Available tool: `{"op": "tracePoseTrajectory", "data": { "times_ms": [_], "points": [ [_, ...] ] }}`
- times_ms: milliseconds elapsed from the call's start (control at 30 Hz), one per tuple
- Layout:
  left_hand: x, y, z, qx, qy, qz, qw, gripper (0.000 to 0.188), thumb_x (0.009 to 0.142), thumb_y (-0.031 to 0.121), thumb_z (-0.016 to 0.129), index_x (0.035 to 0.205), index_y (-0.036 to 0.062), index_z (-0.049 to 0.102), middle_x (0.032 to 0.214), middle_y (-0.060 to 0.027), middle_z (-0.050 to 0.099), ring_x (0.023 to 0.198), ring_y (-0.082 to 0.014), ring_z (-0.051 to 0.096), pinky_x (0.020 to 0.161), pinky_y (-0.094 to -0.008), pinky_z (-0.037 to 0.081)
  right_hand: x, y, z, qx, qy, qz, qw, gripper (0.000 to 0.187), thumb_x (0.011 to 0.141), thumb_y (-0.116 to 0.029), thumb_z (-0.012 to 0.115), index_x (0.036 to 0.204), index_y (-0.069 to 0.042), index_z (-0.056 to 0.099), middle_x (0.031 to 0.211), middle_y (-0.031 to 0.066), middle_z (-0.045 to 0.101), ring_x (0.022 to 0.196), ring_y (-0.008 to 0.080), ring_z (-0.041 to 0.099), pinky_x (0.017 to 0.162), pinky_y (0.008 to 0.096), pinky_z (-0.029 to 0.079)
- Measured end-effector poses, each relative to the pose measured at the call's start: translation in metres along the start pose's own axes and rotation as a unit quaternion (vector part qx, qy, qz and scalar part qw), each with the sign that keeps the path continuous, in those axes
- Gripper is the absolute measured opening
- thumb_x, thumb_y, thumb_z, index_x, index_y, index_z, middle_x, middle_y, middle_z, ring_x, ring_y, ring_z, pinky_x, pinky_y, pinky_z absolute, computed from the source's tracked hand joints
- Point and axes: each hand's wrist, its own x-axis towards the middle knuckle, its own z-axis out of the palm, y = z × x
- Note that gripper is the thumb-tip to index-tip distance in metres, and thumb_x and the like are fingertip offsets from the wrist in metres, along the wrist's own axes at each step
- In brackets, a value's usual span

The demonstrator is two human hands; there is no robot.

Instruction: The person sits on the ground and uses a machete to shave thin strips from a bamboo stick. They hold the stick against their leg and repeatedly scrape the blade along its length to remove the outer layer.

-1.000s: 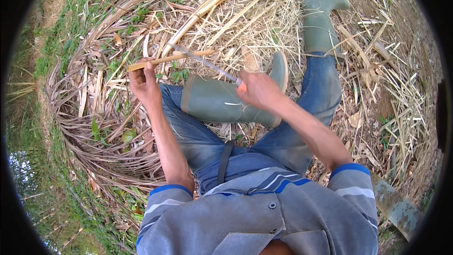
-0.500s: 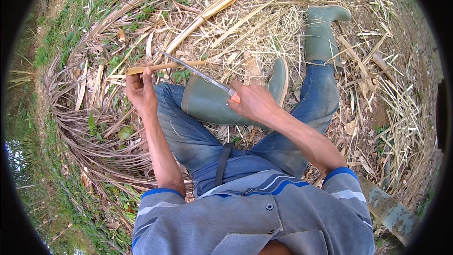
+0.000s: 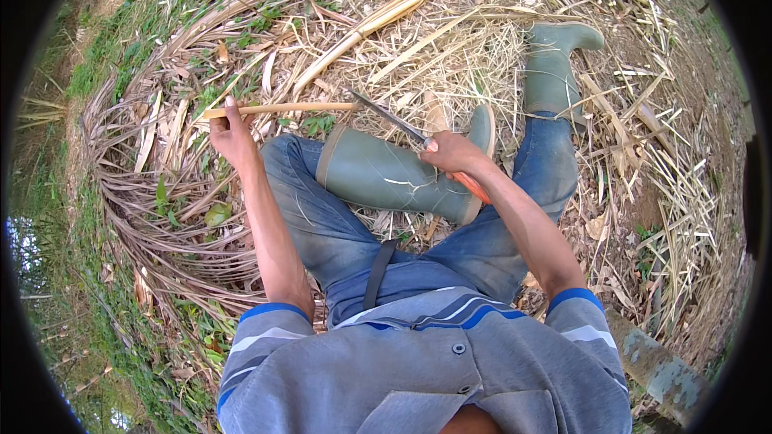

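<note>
Pinched in my left hand is a narrow tan strip, like split bamboo or cane, lying roughly level and pointing right. My right hand is closed round the orange handle of a knife, whose long thin blade slants up and left. The blade's tip is close to the strip's right end; I cannot tell whether they touch. Below the blade lies my bent leg's green rubber boot.
My other green boot stretches out at the upper right. Pale shavings and long split stalks litter the ground ahead. Dry fronds curve along the left, with green grass beyond. A mottled log lies at the lower right.
My right hand has moved right with the knife, so the blade, which crossed over the strip, now reaches only its right end. The strip has turned slightly more level in my left hand.
</note>
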Motion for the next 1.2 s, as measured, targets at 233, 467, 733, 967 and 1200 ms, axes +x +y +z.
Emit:
{"op": "tracePoseTrajectory", "data": {
  "times_ms": [233,467,733,967,1200],
  "points": [
    [-0.001,0.021,-0.015,0.037,-0.072,-0.031,0.996,0.031,0.094,0.009,0.052,0.122,-0.0044,0.046,0.104,-0.0168,0.062,0.098,-0.0214,0.062,0.082,-0.0312,0.056,0.005,0.020,0.013,0.262,-0.046,0.014,0.964,0.034,0.081,-0.032,0.066,0.084,0.001,0.057,0.061,0.0096,0.058,0.046,0.0191,0.058,0.039,0.0332,0.047],
    [-0.009,0.039,-0.007,0.020,-0.124,0.007,0.992,0.023,0.092,0.004,0.053,0.114,-0.0042,0.050,0.106,-0.0189,0.065,0.103,-0.0238,0.063,0.089,-0.0333,0.055,-0.003,0.019,0.022,0.211,-0.002,-0.001,0.977,0.037,0.082,-0.034,0.065,0.090,0.001,0.057,0.062,0.0099,0.059,0.049,0.0187,0.060,0.044,0.0332,0.048],
    [-0.010,0.043,0.036,-0.021,-0.228,0.022,0.973,0.030,0.094,0.015,0.057,0.114,-0.0066,0.057,0.107,-0.0182,0.066,0.102,-0.0224,0.064,0.093,-0.0330,0.050,-0.059,-0.038,0.008,0.135,0.212,-0.159,0.955,0.040,0.083,-0.035,0.063,0.098,0.002,0.058,0.067,0.0200,0.061,0.065,0.0353,0.063,0.062,0.0437,0.047],
    [-0.026,0.050,0.071,0.013,-0.237,0.051,0.970,0.021,0.093,0.016,0.060,0.104,0.0004,0.068,0.088,-0.0021,0.068,0.066,-0.0036,0.046,0.057,-0.0206,0.035,-0.104,-0.129,-0.040,0.112,0.264,-0.290,0.913,0.036,0.083,-0.034,0.064,0.091,0.000,0.057,0.062,0.0201,0.057,0.062,0.0393,0.060,0.056,0.0451,0.044],
    [-0.027,0.046,0.076,0.090,-0.281,0.064,0.953,0.021,0.094,0.011,0.055,0.107,-0.0030,0.064,0.098,-0.0083,0.069,0.090,-0.0113,0.062,0.082,-0.0267,0.049,-0.095,-0.145,-0.045,0.069,0.267,-0.290,0.916,0.039,0.081,-0.037,0.064,0.086,0.001,0.056,0.062,0.0213,0.058,0.063,0.0411,0.060,0.057,0.0475,0.044]
  ]
}}
